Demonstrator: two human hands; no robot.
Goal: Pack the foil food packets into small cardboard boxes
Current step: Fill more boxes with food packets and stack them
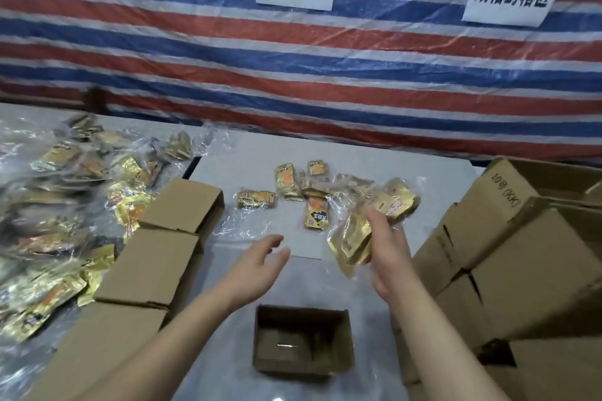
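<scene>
Packets (353, 242), several in a loose bunch, sit in our right hand (389, 246) above the desk (358, 161), beyond the open box (303, 343). Left hand (260, 259) hovers spread, holding nothing. Slick foil could slip from our grasp and miss the box.

Gold foil packets (353, 242) are held above the table; an open small cardboard box (303, 343) stands upright below, near the front edge.

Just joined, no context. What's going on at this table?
A person is packing foil packets into small boxes. The right hand grips a bunch of packets above the table; the left hand is open and empty, reaching forward. An open box sits nearest the person, seemingly with a few packets inside. Loose packets lie further back, closed boxes to the left.
</scene>
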